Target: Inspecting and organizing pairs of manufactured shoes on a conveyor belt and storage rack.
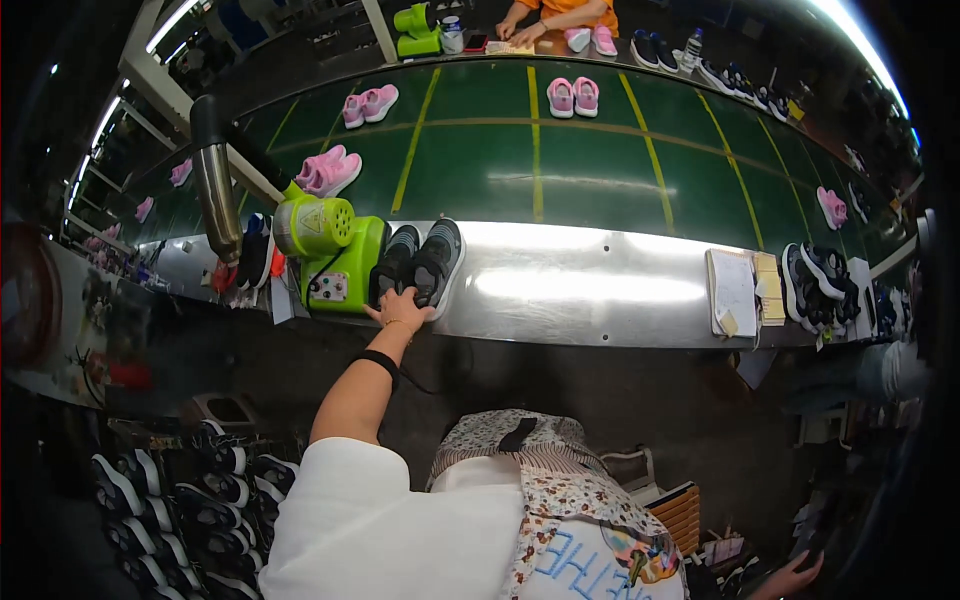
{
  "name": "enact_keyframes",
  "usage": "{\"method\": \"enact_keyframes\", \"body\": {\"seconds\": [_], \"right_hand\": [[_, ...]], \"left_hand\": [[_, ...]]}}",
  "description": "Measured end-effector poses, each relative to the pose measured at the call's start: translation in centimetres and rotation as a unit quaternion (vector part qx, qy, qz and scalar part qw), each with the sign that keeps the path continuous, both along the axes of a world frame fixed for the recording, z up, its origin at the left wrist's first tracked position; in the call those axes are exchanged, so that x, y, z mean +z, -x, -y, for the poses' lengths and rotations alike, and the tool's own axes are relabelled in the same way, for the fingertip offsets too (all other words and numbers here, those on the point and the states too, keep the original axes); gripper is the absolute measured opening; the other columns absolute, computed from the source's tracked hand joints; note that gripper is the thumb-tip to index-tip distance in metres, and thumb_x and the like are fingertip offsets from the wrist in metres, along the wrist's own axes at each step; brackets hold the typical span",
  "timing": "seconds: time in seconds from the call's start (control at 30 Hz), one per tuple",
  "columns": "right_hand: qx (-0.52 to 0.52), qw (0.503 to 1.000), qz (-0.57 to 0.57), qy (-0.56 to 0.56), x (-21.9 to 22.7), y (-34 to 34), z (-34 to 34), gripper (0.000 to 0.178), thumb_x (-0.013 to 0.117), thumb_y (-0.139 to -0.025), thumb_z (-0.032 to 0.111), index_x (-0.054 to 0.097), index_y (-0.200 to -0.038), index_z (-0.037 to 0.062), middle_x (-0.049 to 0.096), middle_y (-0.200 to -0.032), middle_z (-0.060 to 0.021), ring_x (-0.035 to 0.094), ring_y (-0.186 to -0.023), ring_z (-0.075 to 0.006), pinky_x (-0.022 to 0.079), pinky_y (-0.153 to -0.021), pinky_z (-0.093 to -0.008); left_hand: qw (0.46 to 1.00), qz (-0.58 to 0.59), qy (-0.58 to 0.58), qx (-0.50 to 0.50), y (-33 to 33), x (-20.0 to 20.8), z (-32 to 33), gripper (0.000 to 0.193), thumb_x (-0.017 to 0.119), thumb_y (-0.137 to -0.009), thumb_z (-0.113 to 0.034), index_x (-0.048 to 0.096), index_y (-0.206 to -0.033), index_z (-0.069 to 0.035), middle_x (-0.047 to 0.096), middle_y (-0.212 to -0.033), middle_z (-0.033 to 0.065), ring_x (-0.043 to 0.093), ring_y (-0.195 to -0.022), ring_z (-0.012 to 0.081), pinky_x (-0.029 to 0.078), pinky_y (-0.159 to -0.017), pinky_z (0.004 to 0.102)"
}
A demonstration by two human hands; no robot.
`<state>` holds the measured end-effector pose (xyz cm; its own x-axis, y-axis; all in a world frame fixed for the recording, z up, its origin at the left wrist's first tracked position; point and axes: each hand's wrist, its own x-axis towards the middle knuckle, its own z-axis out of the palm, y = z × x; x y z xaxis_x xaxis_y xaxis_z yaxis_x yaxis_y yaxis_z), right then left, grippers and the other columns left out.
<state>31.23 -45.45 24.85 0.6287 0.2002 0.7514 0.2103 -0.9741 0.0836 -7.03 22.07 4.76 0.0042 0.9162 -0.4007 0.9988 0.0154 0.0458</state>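
Green conveyor belt (590,200) runs behind one steel desk (560,320); four pairs of pink shoes (574,97) show clearly on it, two left of centre behind the machine, one at centre, one far right. Two dark sneakers (437,262) sit side by side on the desk, just right of one green machine (345,268). The left grip (400,312) is clasped on their near ends. The right grip (790,580) is low at the right; I cannot tell whether it is closed. Farther right on the desk lies one notepad (732,290). Across the belt is one co-worker (585,14) in orange.
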Motion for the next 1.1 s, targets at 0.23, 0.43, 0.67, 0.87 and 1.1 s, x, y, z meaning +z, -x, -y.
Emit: {"method": "enact_keyframes", "body": {"seconds": [0.23, 0.43, 0.67, 0.87, 1.1], "right_hand": [[0.246, 0.881, -0.352, -0.197, -10.7, -0.3, -21.7, 0.029, 0.051, -0.083, 0.004, 0.047, -0.112, -0.0012, 0.049, -0.108, -0.0140, 0.047, -0.105, -0.0254, 0.035, -0.093, -0.0345], [0.414, 0.540, -0.690, -0.247, -18.0, 0.8, -41.8, 0.055, 0.060, -0.082, 0.014, 0.033, -0.129, 0.0054, 0.047, -0.121, -0.0153, 0.046, -0.111, -0.0230, 0.036, -0.093, -0.0329], [0.343, 0.636, -0.665, -0.187, -25.1, -5.9, -49.7, 0.067, 0.054, -0.077, 0.011, 0.022, -0.134, 0.0031, 0.038, -0.127, -0.0259, 0.039, -0.117, -0.0371, 0.034, -0.096, -0.0386], [0.444, 0.606, -0.656, -0.063, -24.9, -9.6, -47.9, 0.067, 0.052, -0.072, 0.003, 0.023, -0.132, 0.0017, 0.046, -0.112, -0.0265, 0.046, -0.104, -0.0407, 0.038, -0.089, -0.0427], [0.462, 0.659, -0.593, 0.006, -25.1, -8.7, -48.8, 0.063, 0.049, -0.077, 0.004, 0.021, -0.133, 0.0002, 0.048, -0.104, -0.0268, 0.048, -0.095, -0.0417, 0.040, -0.082, -0.0458]], "left_hand": [[0.977, 0.128, -0.084, -0.151, -2.3, 1.2, -1.2, 0.047, 0.069, -0.058, -0.051, 0.067, -0.082, -0.011, 0.056, -0.093, 0.0114, 0.052, -0.095, 0.0278, 0.028, -0.097, 0.0434], [0.880, 0.293, -0.203, -0.314, -16.9, 0.5, 5.6, 0.037, 0.076, -0.053, -0.040, 0.065, -0.071, -0.009, 0.053, -0.074, 0.0113, 0.054, -0.078, 0.0315, 0.043, -0.076, 0.0402], [0.868, 0.394, -0.134, -0.272, -30.0, -1.0, 12.0, 0.031, 0.069, -0.069, -0.022, 0.060, -0.094, -0.007, 0.058, -0.090, 0.0169, 0.055, -0.087, 0.0364, 0.044, -0.078, 0.0414], [0.900, 0.377, -0.171, -0.136, -26.8, -3.0, 10.1, 0.048, 0.064, -0.071, -0.007, 0.048, -0.116, -0.005, 0.054, -0.105, 0.0159, 0.055, -0.092, 0.0299, 0.045, -0.078, 0.0370], [0.888, 0.442, -0.010, -0.127, -27.7, -5.2, 9.3, 0.066, 0.059, -0.069, -0.001, 0.037, -0.130, -0.011, 0.049, -0.117, 0.0209, 0.048, -0.105, 0.0354, 0.039, -0.090, 0.0373]]}}
